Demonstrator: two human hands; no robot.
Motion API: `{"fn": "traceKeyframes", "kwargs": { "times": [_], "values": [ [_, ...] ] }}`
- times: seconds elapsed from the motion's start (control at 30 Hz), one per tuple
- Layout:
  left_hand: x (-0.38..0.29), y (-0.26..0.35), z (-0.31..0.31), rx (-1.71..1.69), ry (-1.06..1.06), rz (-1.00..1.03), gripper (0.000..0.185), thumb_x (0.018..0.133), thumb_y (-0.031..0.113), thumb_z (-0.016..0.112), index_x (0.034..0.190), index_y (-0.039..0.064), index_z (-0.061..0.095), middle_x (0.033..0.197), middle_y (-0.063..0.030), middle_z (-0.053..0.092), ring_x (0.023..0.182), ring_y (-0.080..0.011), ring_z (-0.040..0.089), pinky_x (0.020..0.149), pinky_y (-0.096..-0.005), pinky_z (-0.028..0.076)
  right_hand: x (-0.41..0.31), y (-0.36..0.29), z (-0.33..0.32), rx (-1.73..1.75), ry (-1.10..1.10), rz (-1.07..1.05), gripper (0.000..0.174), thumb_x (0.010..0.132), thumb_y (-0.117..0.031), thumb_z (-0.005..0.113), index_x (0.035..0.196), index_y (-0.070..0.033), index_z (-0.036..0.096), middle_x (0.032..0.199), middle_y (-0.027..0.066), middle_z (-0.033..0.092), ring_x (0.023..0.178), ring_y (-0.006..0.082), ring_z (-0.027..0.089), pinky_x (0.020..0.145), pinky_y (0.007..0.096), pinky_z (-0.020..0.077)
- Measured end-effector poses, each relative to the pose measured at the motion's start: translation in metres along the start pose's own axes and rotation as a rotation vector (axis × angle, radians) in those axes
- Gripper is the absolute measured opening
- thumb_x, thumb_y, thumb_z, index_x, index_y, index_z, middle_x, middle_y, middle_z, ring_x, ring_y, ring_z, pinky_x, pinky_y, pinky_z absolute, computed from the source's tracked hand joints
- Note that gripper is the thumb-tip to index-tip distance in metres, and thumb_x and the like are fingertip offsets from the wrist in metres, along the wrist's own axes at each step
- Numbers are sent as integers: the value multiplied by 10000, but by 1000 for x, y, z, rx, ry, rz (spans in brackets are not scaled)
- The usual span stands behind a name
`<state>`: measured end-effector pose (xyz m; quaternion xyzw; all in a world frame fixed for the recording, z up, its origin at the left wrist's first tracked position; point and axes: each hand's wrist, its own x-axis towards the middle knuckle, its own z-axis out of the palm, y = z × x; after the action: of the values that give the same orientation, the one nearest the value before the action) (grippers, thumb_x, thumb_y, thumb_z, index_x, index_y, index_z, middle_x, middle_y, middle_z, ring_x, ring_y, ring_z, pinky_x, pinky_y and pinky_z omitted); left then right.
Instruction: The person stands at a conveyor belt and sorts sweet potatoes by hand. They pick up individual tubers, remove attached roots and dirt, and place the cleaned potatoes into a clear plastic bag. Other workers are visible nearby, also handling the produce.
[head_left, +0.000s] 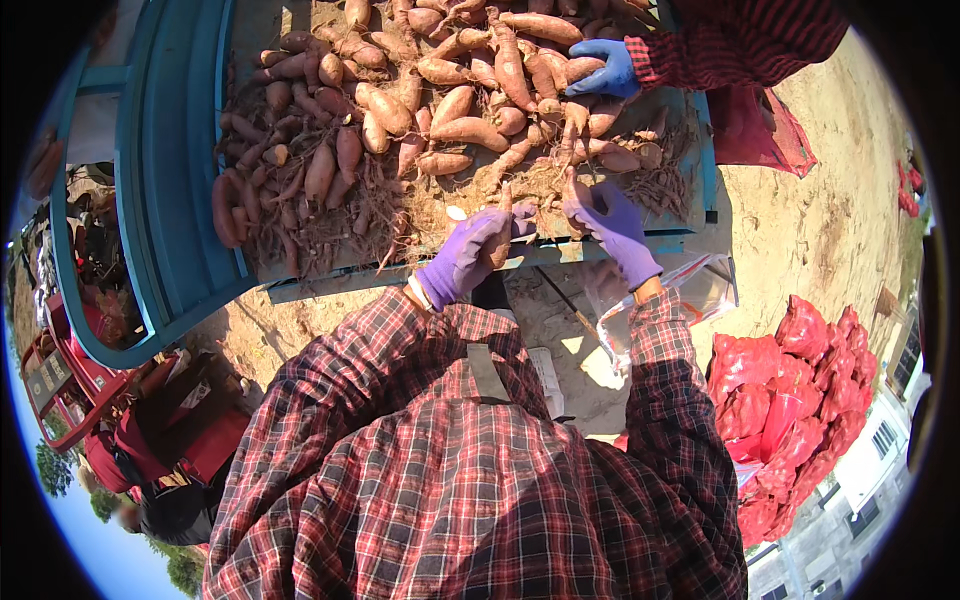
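My left hand (469, 251), in a purple knit glove, is closed around a slender sweet potato (501, 240) that points up and away from me. To its right my right hand (613, 225), gloved alike, grips another sweet potato (572, 186) by its lower end, fingers and thumb around it. Both hands are over the near edge of a blue metal truck bed (645, 244). Beyond them lies a large heap of sweet potatoes (465, 131) with loose roots and soil among them. The palm sides of both hands are partly hidden.
A co-worker's blue-gloved hand (606, 69) reaches into the heap from the upper right, near a red mesh bag (757, 131). Filled red bags (787, 405) are stacked on the ground at right. Clear plastic bags (697, 289) hang below the bed edge. A blue side rail (172, 187) curves along the left.
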<state>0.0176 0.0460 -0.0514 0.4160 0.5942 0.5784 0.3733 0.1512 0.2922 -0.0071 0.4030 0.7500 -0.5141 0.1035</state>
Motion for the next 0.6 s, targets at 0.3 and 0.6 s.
{"fn": "traceKeyframes", "kwargs": {
  "times": [0.3,0.6],
  "values": [
    [12,44,15,-1217,-56,-637,420,1081,376,501,1163,-19,620,1095,-118,671,1011,-228,662,946,-373,522,-24,41,51,944,-48,11,259,1031,-160,602,1233,2,604,1042,74,718,839,129,637,722,255,498],
    [-15,69,5,-691,-167,-348,391,1073,400,492,1116,23,586,1110,-124,618,1035,-264,636,970,-381,503,-12,-40,69,-752,69,-625,411,831,-259,766,1190,-111,633,937,69,705,938,272,706,807,406,560]
  ]
}}
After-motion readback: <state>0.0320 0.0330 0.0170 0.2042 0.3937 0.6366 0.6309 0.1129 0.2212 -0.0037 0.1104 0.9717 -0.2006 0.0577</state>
